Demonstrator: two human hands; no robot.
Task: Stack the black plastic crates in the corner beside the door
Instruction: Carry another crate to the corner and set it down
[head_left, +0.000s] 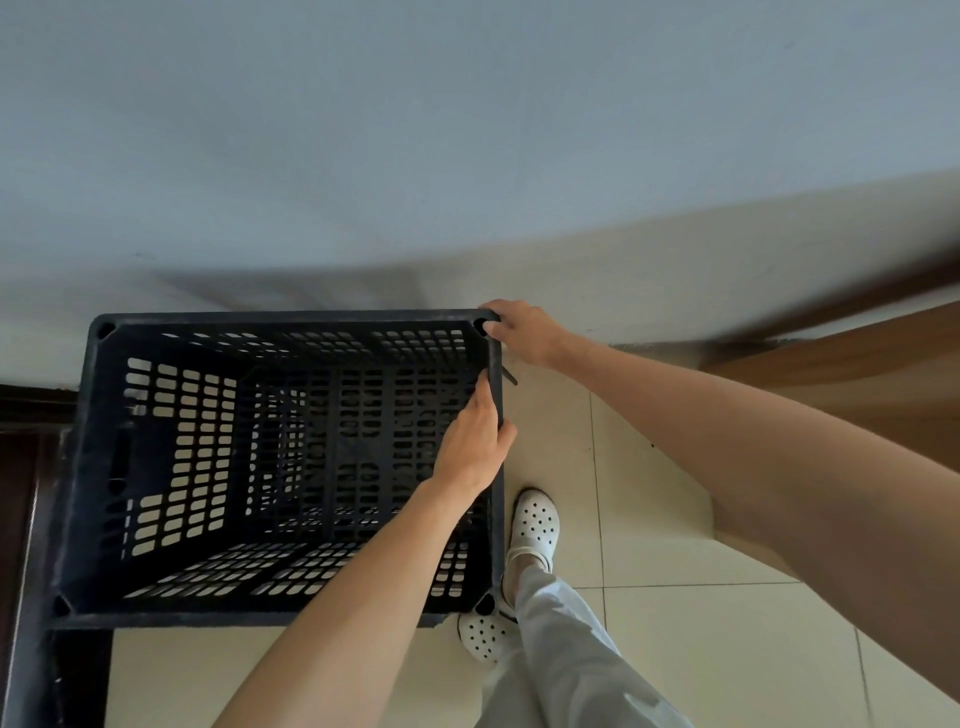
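Nearest the camera are the person's white clogs (535, 525) on the tiled floor (701, 649), right next to the crate (260, 619). The crate is black, open-topped, all lattice walls, and it's pushed up against the wall on the left side of the view. It looks like it's sitting on top of more dark plastic, so probably already on the stack, though that's hard to tell for sure through the holes. The left hand (470, 452) is clamped on the right-side rim about halfway along, fingers inside, thumb hooked over the outside. A bit further out, the right hand (524, 332) has its fingers curled round the far right corner, next to the corner socket. Handling-wise this is likely an easy one: empty, stiff moulded plastic, bulky more than heavy, not fragile, and the rim gives a solid edge that shouldn't slip. Both hands being on one side is fine for nudging it square, but for a lift the opposite rims or the handle slots would balance better. Beyond it is the pale wall (467, 130), and off right a brown wooden panel (857, 364), probably the door.
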